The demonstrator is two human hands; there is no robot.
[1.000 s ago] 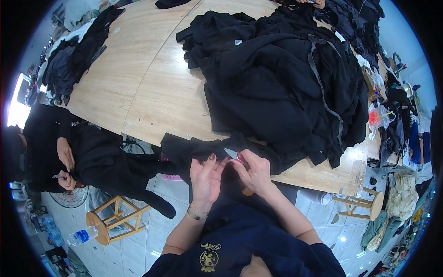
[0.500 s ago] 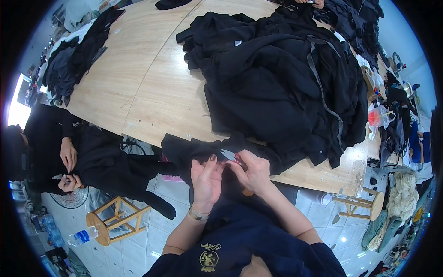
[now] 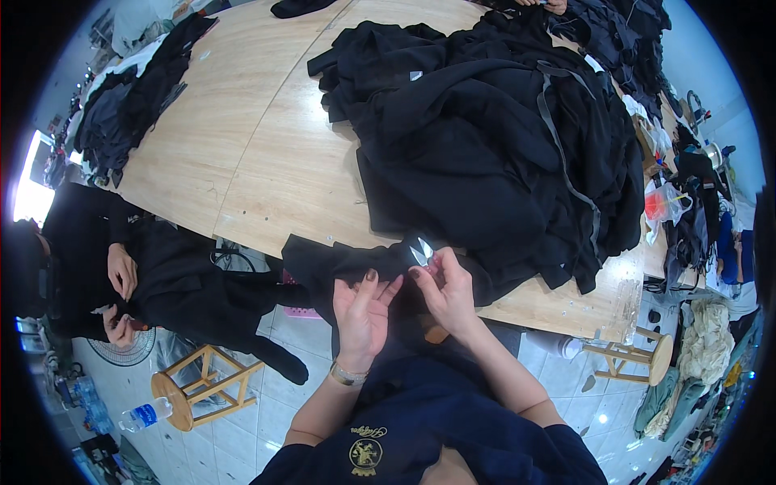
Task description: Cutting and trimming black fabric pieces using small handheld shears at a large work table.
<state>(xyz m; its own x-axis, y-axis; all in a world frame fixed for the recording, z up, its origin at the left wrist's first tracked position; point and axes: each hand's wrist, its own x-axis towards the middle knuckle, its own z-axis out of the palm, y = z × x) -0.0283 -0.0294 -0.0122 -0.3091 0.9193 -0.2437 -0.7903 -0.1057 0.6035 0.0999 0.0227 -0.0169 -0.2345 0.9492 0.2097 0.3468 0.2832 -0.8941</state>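
Note:
My right hand (image 3: 447, 295) is closed round small thread snips (image 3: 423, 253) with red handles, their pointed blades up and slightly apart. Beside it my left hand (image 3: 361, 315) is turned palm up, thumb and fingers apart, at the near edge of a black garment (image 3: 319, 257). I cannot make out anything held in it. That black cloth lies along the table's front edge, against a large heap of black garments (image 3: 469, 153).
The pale wooden table (image 3: 242, 178) carries more dark clothes (image 3: 129, 105) at the far left. A person's hand (image 3: 121, 271) works on black cloth at left. Wooden stools (image 3: 174, 400) (image 3: 661, 360) stand on both sides; a water bottle (image 3: 145, 415) lies by the left one.
My right hand has moved right and a little away from my left, and the snips' blades now point upward instead of toward the left hand. My left hand has hardly moved.

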